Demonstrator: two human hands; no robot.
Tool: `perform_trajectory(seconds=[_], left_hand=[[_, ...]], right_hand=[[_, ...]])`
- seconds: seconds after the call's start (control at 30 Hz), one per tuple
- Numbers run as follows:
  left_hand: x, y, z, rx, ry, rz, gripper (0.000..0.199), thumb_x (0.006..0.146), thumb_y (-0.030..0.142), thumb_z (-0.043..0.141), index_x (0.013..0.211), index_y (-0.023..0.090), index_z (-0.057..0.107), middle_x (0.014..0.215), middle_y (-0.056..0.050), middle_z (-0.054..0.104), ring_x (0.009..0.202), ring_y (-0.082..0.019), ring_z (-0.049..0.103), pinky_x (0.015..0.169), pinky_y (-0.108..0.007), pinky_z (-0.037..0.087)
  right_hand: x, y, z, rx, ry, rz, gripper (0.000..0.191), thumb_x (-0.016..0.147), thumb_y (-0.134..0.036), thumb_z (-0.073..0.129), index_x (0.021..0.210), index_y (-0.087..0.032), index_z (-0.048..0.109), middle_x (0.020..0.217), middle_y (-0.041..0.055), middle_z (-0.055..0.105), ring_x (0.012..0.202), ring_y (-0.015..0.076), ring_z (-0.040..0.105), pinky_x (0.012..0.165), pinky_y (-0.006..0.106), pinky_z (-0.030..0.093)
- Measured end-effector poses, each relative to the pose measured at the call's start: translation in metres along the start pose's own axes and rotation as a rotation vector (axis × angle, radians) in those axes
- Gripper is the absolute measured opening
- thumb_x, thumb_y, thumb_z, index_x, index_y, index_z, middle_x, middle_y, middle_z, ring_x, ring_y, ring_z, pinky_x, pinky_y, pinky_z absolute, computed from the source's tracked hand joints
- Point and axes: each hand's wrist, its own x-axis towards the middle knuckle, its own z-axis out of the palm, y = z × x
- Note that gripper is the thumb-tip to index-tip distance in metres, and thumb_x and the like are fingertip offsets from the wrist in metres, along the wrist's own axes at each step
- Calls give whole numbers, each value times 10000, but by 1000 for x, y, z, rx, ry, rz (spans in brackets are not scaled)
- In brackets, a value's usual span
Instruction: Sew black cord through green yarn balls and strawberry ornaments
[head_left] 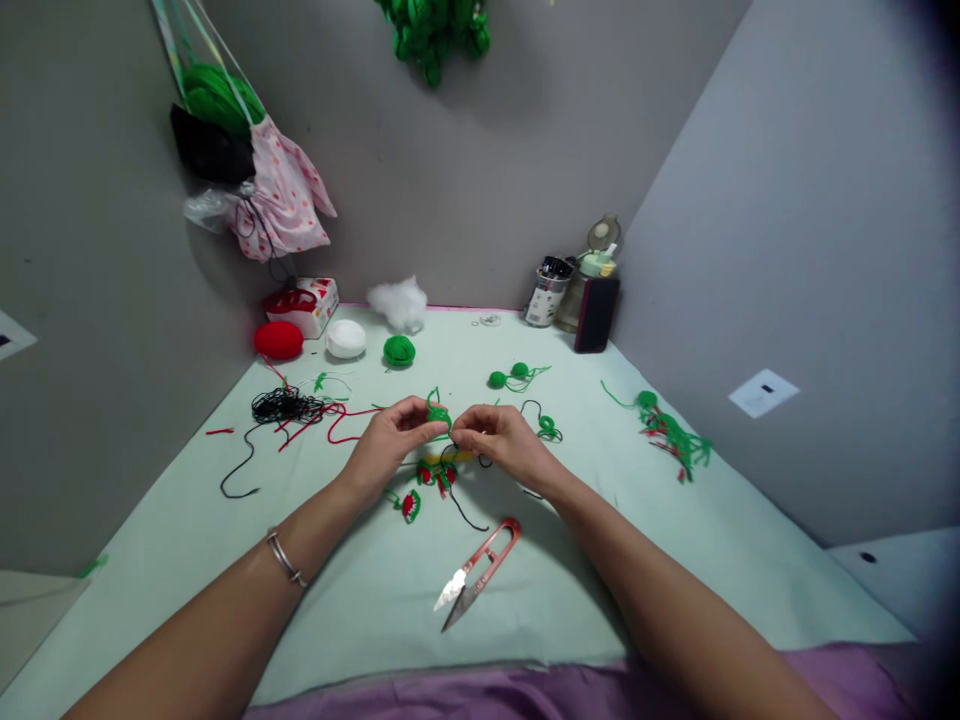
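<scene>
Left hand [396, 436]: we pinch a small green crocheted yarn piece [438, 416].
Right hand [501, 440]: our fingertips press together beside it, on what we cannot tell.
Green piece: above our pale green surface [345, 590], beyond orange metal snips [496, 566].

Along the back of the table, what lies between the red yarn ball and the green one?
A white yarn ball, in the head view.

Green yarn piece [438, 414], centre: matt strands are showing a rough, fibrous texture. Snips [487, 573], lower centre: smooth metal blades are gleaming. Stuffing [401, 303], above centre: white fibre is looking fluffy and matt. Pink bag [281, 190], upper left: cloth is hanging softly creased.
</scene>
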Motion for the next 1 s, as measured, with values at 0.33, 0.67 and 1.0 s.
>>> perform_trajectory(seconds=[0.33, 0.67, 1.0], left_hand=[[-5, 9, 6, -181, -60, -58, 238, 732, 348, 820, 862, 182, 711, 882, -25, 676, 880, -180, 613, 900, -329, 454], [-7, 11, 4, -204, -128, -35, 226, 757, 285, 825, 906, 165, 706, 877, -8, 680, 851, -132, 611, 844, -268, 464], [-7, 14, 1, -205, -131, -12, 233, 777, 293, 807, 929, 160, 690, 865, -19, 686, 836, -153, 638, 858, -309, 474]], right_hand=[[-9, -19, -1, 66, -45, -38, 122, 830, -249, 606, 755, -157, 636, 685, -15, 599, 634, 107, 513, 626, 248, 404], [-9, -15, -14, 166, -180, -107, 88, 834, -222, 640, 772, -159, 641, 743, 7, 631, 705, 134, 565, 688, 270, 440], [-9, -14, -17, 312, -275, -185, 135, 837, -143, 629, 703, -155, 635, 892, 43, 619, 843, 157, 586, 775, 295, 465]])
